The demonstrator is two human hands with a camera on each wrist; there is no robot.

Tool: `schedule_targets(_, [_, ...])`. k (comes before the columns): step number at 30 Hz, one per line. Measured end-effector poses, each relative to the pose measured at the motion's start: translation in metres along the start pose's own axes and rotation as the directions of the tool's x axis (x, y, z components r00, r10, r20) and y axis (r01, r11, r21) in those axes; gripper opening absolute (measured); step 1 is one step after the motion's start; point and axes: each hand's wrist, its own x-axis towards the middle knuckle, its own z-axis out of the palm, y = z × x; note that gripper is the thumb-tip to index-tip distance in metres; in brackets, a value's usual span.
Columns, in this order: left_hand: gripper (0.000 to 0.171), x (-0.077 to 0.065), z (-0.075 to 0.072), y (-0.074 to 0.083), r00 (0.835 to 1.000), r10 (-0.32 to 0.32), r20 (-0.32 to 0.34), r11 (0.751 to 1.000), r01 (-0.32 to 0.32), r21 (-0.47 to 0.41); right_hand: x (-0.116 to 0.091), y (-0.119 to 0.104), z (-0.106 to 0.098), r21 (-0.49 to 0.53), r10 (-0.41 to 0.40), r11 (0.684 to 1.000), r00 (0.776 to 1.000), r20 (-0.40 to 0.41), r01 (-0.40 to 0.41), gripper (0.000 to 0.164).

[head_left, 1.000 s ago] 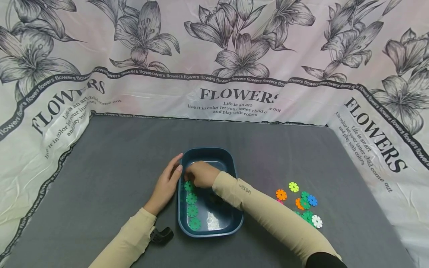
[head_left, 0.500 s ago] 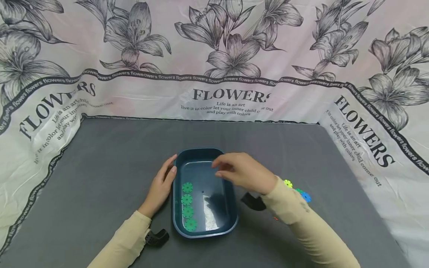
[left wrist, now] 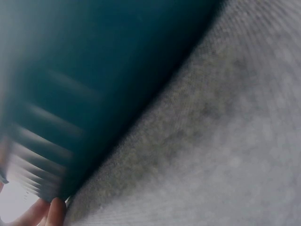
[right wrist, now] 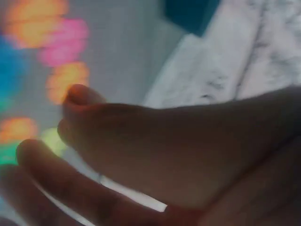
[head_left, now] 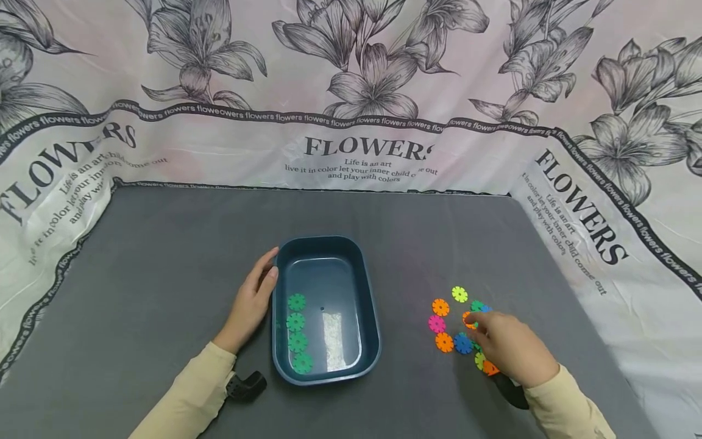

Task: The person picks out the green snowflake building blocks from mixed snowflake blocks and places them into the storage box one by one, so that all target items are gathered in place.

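Observation:
My left hand (head_left: pixel 245 308) rests against the left side of a dark blue plastic tray (head_left: pixel 372 299), its fingertips at the rim. In the left wrist view those fingertips (left wrist: pixel 56 211) touch the tray's ribbed outer wall (left wrist: pixel 117 61). Along the tray's left side lies a column of several green flower-shaped discs (head_left: pixel 298 341). My right hand (head_left: pixel 512 344) is over the loose discs on the right, thumb and fingers apart. Its fingertips overlap an orange disc (head_left: pixel 468 318) in the head view, and the palm hides part of the pile. Discs show blurred beyond the fingers in the right wrist view.
Around the right hand lie a yellow disc (head_left: pixel 459 294), a pink disc (head_left: pixel 437 324), a blue disc (head_left: pixel 463 342) and several others. Grey cloth (head_left: pixel 219 231) covers the table. A white flower-printed sheet (head_left: pixel 351 161) rises along the back and sides.
My right hand has left the tray and moved right to the loose discs. The left hand stays at the tray. The whole head view has shifted slightly.

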Motion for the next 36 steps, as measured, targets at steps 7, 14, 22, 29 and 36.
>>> schedule_targets(7, [0.046,0.005,0.001,-0.022,1.0,-0.004,-0.011,1.0,0.004,0.012,-0.006,0.038,0.031,-0.071,0.129,0.989,0.992,0.015,-0.127,0.035])
schedule_targets(14, [0.046,0.005,0.001,-0.021,1.0,-0.004,-0.016,1.0,0.004,0.008,-0.004,0.053,0.04,-0.016,0.045,0.999,0.992,-0.117,-0.047,0.031])
schedule_targets(22, [0.046,0.005,0.002,-0.019,1.0,-0.003,-0.02,1.0,0.003,0.01,0.001,0.061,0.043,0.019,-0.01,1.0,0.986,-0.167,0.013,0.026])
schedule_targets(29, [0.045,0.006,0.002,-0.019,1.0,-0.013,-0.019,1.0,0.013,-0.001,0.007,0.062,0.041,0.055,-0.028,0.998,0.982,-0.188,0.039,0.021])
schedule_targets(36, [0.047,0.002,0.0,-0.001,1.0,-0.029,-0.002,1.0,0.029,0.002,0.01,0.064,0.039,0.106,-0.005,0.994,0.989,-0.148,0.021,0.013])
